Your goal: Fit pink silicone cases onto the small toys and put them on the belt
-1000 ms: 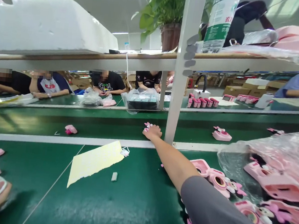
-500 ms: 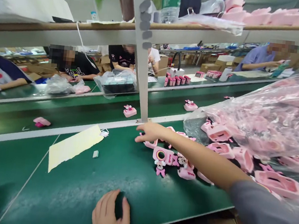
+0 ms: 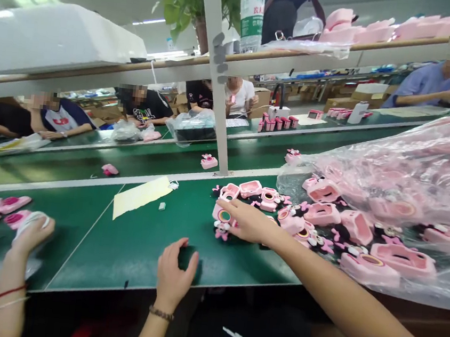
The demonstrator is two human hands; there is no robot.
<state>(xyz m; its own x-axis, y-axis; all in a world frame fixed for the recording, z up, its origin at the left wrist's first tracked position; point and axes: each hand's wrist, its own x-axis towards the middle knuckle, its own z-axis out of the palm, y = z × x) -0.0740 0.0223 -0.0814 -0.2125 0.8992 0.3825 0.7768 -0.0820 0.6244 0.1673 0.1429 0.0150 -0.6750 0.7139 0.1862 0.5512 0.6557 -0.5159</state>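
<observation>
Pulled back from the belt edge, right hand (image 3: 249, 223) now spread open, clamping nothing, atop pink moulded-plastic camera shell (image 3: 223, 215) at twelve o'clock, seemingly pinning it; left hand (image 3: 174, 273) curled on green conveyor table (image 3: 136, 245) edge, contents unclear.

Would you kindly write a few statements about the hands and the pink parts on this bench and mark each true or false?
1. The right hand rests on a pink toy camera case on the green table. True.
2. The left hand holds a water bottle. False: it lies at the table's near edge; the bottle stands on the upper shelf.
3. A clear plastic bag of pink cases lies to the right. True.
4. The yellow paper sheet lies under the right hand. False: it lies apart, to the hand's left.
5. A co-worker's hand shows at far left. True.
</observation>
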